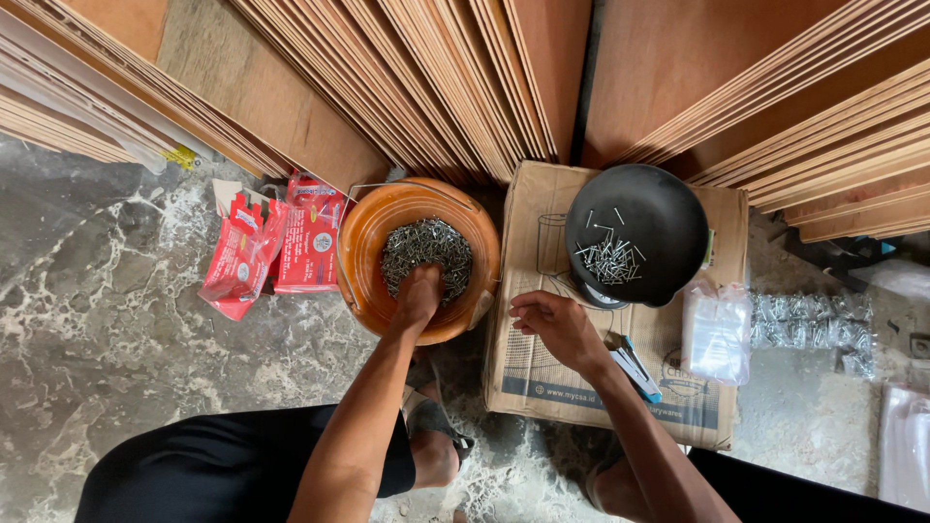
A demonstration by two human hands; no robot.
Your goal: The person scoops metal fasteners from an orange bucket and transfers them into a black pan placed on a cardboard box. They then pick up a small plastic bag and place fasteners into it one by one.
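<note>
My left hand (418, 295) is dug into a heap of small grey nails (426, 242) inside an orange bucket (363, 232), with the fingers buried in the pile. My right hand (557, 324) hovers palm down over a cardboard box (542, 383), fingers curled; I cannot see whether anything is in it. On the box, just beyond that hand, stands a black round bowl (664, 208) with a small scatter of nails (608, 260) in it.
Clear plastic bags (717, 334) and a small blue-and-white object (636, 366) lie on the box. Filled clear packets (809, 324) lie on the floor to the right. Red packets (247, 252) lie left of the bucket. Plywood sheets (436, 77) lean behind everything.
</note>
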